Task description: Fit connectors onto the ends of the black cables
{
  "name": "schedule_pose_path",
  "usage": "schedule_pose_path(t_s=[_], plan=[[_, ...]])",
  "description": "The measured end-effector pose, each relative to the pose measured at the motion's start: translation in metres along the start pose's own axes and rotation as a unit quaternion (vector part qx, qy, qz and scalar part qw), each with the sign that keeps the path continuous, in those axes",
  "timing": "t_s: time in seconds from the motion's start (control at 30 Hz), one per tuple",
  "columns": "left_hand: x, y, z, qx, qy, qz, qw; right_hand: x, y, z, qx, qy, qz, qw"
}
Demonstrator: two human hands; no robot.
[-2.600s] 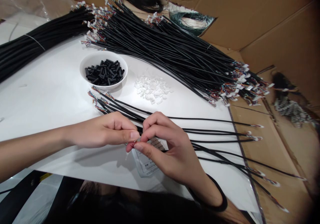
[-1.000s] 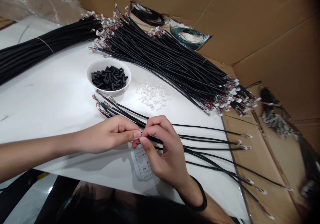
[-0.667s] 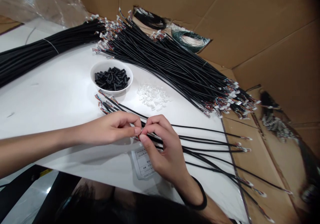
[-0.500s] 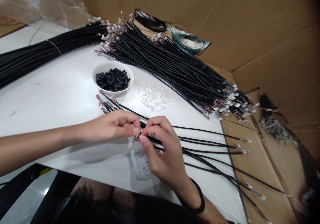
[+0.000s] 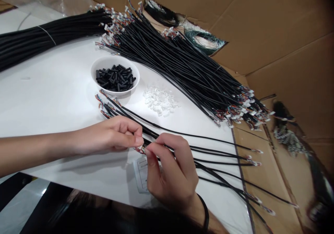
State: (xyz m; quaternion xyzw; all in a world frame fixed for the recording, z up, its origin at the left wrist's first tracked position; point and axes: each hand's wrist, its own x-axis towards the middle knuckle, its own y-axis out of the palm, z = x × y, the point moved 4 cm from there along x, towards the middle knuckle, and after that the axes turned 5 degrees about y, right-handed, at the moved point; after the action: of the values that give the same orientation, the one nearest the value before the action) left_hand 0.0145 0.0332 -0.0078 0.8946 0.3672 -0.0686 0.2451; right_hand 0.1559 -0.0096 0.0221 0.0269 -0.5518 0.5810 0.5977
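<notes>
Near the front edge of the surface [image 5: 52, 101], a coloured wire end [image 5: 139, 150] was pinched by the left hand [image 5: 118, 134]. The fingers of the right hand [image 5: 173, 169] were pressed together beside it; whether anything was held there could not be told. If pulled too strongly, thin wires could be loosened. Farther from that edge, black tubes [image 5: 116, 79] were heaped inside a white bowl [image 5: 93, 72].

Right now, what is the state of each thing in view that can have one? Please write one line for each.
Left hand: pinching at a wire end
Right hand: fingertips together, contents hidden
Bowl: upright, holding black tubes
Black tubes: loose, jumbled
White bits: loose, heaped
Left bundle: tied
Label: partly hidden by right hand
Wristband: worn on right wrist
</notes>
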Motion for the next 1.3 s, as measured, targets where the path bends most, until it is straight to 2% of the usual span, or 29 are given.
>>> schedule_pose_path(t_s=[0.23,0.47,0.9,1.3], plan=[[-0.003,0.002,-0.001,0.010,-0.012,-0.013,1.000,-0.003,0.002,0.002,-0.020,-0.020,-0.048,0.998],[-0.001,0.001,0.007,0.046,0.031,-0.024,0.998,-0.004,0.006,0.000,-0.015,-0.038,-0.029,0.999],[0.000,0.002,0.007,0.020,0.044,-0.059,0.997,-0.004,0.009,-0.001,-0.001,-0.033,-0.015,0.999],[-0.002,-0.005,-0.001,0.083,0.059,-0.073,0.992,0.002,0.000,-0.005,0.035,0.058,0.015,0.998]])
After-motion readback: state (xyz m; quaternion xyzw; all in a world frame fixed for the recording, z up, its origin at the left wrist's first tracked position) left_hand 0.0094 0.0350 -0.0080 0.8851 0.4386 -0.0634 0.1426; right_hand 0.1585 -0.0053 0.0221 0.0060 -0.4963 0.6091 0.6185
